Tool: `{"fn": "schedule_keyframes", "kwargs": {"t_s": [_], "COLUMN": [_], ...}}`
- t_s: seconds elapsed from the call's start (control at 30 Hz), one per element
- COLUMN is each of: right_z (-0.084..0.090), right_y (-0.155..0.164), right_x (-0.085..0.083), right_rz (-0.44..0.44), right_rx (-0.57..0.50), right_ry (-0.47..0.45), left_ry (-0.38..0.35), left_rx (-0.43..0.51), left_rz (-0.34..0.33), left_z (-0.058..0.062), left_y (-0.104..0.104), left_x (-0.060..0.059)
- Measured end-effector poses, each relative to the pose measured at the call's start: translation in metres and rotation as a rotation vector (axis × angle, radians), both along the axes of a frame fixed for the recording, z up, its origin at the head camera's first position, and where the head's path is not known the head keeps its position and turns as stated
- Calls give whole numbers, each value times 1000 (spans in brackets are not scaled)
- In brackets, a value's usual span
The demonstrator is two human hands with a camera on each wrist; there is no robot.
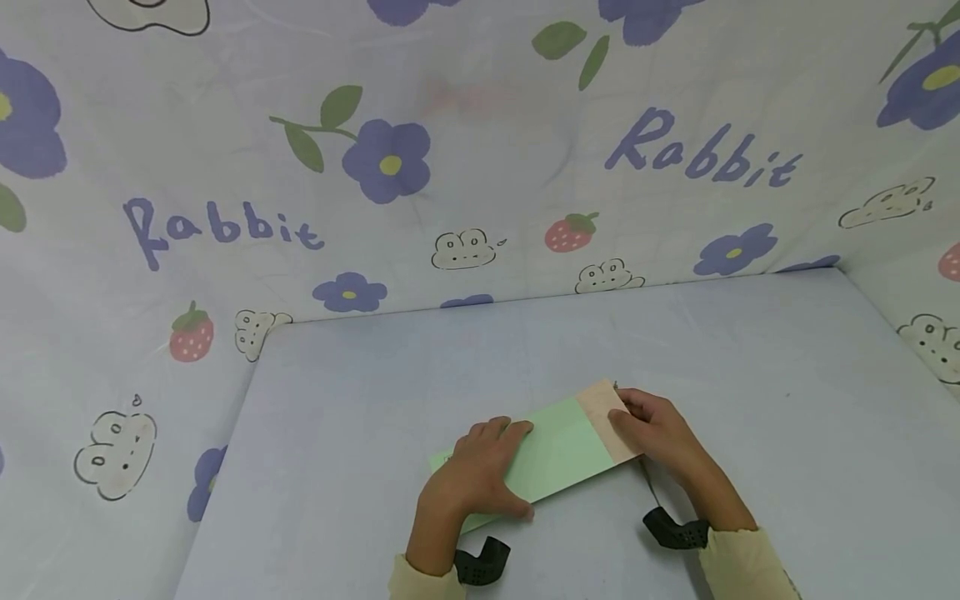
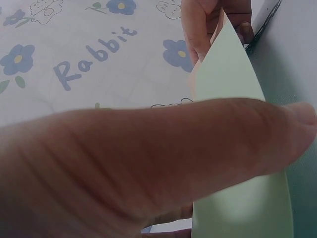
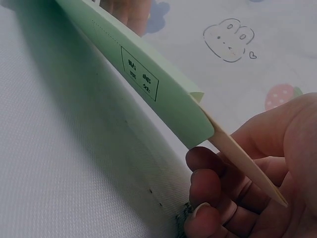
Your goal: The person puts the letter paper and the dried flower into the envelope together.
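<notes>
A green envelope (image 1: 551,454) lies on the pale tabletop (image 1: 750,350), its long axis slanting from near-left up to far-right, with a tan flap (image 1: 607,417) at the far-right end. The left hand (image 1: 480,479) presses flat across the near-left end, fingers fairly straight, thumb over the near edge. The right hand (image 1: 660,433) sits right at the flap, its grip narrow, fingers (image 3: 205,191) curled under and thumb on top, pinching the flap, which the right wrist view shows lifted off the tabletop
</notes>
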State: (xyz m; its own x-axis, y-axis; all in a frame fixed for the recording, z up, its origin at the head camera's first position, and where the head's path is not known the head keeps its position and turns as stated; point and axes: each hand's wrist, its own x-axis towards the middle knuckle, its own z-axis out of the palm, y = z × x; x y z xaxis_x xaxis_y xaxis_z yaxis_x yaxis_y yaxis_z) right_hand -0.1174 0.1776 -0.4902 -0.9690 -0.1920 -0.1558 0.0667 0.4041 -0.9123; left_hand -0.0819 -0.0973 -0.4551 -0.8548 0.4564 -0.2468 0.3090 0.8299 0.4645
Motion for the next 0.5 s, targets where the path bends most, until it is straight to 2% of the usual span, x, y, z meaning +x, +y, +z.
{"fn": "schedule_keyframes", "kwargs": {"t_s": [0.5], "right_z": [1], "right_y": [-1], "right_x": [0], "right_rz": [-13], "right_rx": [14], "right_ry": [-13], "left_ry": [9], "left_rx": [-1], "left_rz": [-9], "left_z": [0], "left_y": [0], "left_x": [-1]}}
